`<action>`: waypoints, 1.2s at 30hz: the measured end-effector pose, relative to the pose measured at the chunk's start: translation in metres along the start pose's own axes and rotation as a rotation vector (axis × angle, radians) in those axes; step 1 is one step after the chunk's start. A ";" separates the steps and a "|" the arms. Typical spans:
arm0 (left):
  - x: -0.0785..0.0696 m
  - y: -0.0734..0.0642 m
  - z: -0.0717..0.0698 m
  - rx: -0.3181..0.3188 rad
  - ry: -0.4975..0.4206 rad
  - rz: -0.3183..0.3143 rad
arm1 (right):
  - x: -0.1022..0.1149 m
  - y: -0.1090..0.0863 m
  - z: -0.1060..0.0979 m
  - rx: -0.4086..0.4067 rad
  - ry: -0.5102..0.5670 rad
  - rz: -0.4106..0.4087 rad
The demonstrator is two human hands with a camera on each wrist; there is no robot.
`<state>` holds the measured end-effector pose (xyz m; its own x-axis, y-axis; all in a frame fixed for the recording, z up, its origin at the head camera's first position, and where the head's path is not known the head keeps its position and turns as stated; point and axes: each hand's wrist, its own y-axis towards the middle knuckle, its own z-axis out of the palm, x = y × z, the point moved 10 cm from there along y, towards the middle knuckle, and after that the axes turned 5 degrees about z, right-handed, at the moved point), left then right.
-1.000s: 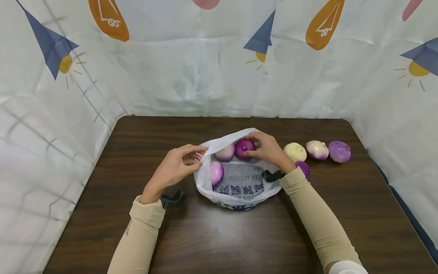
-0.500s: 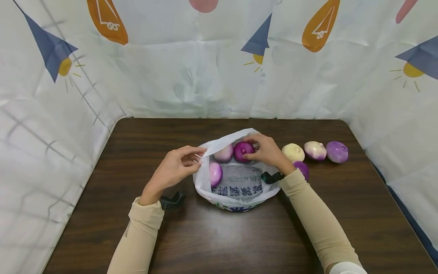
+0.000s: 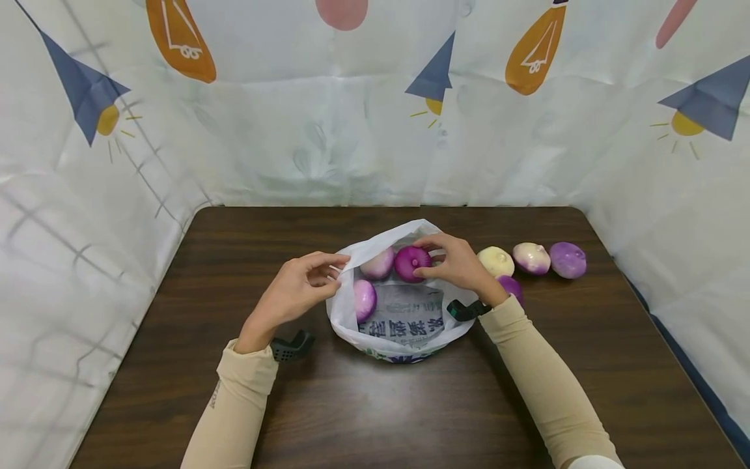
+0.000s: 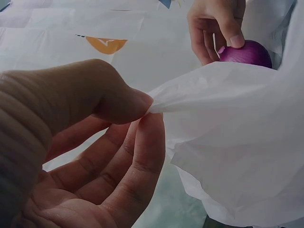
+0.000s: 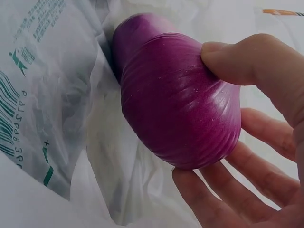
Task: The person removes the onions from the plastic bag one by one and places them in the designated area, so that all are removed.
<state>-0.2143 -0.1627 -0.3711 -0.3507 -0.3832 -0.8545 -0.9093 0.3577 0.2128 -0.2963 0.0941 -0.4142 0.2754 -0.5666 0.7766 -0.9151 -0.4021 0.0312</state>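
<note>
A white plastic bag (image 3: 375,343) with printing lies with its mouth spread in the middle of the table. My left hand (image 3: 293,290) pinches the bag's left rim between thumb and fingertips, as the left wrist view shows closely. Inside the bag's back part, my right hand (image 3: 459,264) grips a dark purple onion (image 5: 175,104), thumb on one side and fingers under the other. Beside that onion sits a pale pink-purple onion (image 3: 377,264). Another light purple onion (image 3: 365,299) lies against the bag's left wall.
Right of the bag, a cream onion (image 3: 496,262), a white-and-purple one (image 3: 531,258) and a purple one (image 3: 568,260) lie in a row on the dark wooden table (image 3: 363,417). One more purple onion (image 3: 512,288) is partly behind the right forearm. A patterned white cloth (image 3: 263,130) encloses the table.
The head view has shifted slightly. The dark purple onion in my right hand has come slightly nearer the bag's front, level with the pale one. My left hand keeps its pinch on the bag.
</note>
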 end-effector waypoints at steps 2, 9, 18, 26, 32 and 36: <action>0.000 0.000 0.001 0.003 0.003 -0.001 | 0.002 -0.003 -0.002 -0.001 0.016 -0.001; 0.001 0.000 0.001 0.010 0.010 -0.005 | 0.007 -0.014 -0.009 -0.003 0.061 -0.006; 0.001 0.000 0.001 0.009 0.016 -0.017 | 0.008 -0.028 -0.023 -0.030 0.071 -0.018; 0.003 0.000 0.000 0.006 0.021 -0.023 | 0.005 -0.040 -0.040 -0.070 0.077 -0.027; 0.003 0.000 0.000 0.007 0.029 -0.027 | -0.002 -0.050 -0.056 -0.104 0.097 -0.009; 0.002 0.000 0.002 0.010 0.035 -0.016 | -0.011 -0.056 -0.066 -0.122 0.121 0.022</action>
<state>-0.2150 -0.1619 -0.3738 -0.3442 -0.4181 -0.8407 -0.9126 0.3596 0.1948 -0.2674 0.1703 -0.3828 0.2246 -0.4804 0.8478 -0.9514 -0.2961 0.0843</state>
